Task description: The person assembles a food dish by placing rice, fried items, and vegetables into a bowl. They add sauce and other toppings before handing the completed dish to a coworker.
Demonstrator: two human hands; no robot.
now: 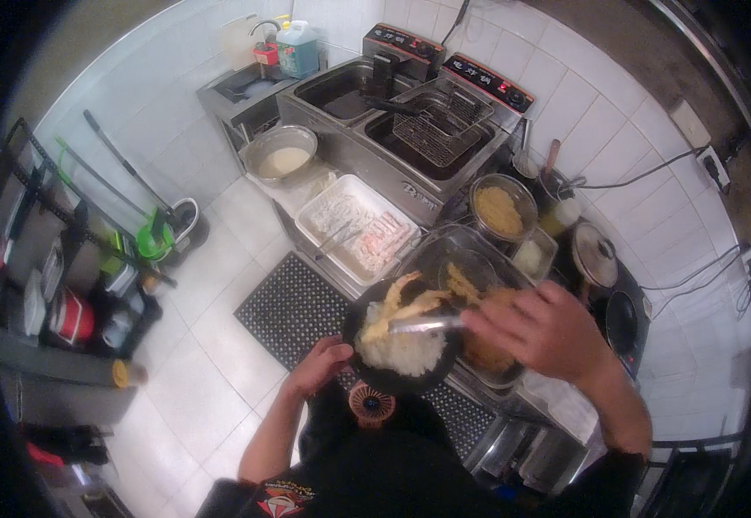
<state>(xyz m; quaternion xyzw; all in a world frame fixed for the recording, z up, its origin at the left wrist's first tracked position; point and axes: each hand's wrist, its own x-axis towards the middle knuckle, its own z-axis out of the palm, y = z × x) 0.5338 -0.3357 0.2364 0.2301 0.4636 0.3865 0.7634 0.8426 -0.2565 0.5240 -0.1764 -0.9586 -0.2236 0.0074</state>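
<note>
- I'm on the head view, and here's the left hand [322, 367], thumb over the rim of a round black bowl [434, 378], fingers curled in against its side; whatever goes underneath is hidden from me.
- Over to the right hand [535, 332]: fingers closed round slim silver metal tongs [427, 325], tip pointing left, over the bowl.
- Now the relation that counts: the long golden battered fried pieces [410, 309] lie inside the bowl, left of the right fingers, leaning on a mound of white rice [406, 352].
- The lower piece runs slantwise, low left to upper right; its upper end sits near the right fingers, its lower end near the left thumb. The tongs come in just beneath it, and I cannot tell whether they pinch it.
- Just right of the bowl, more golden fried food [462, 283] in a rectangular steel tray [479, 242], partly behind the right hand.
- Writing check: pale characters on both black fryer control panels [489, 84], dark lettering across the steel fryer front [419, 194], a printed emblem on the black shirt [285, 501]. I'm leaving all those words unread.
</note>
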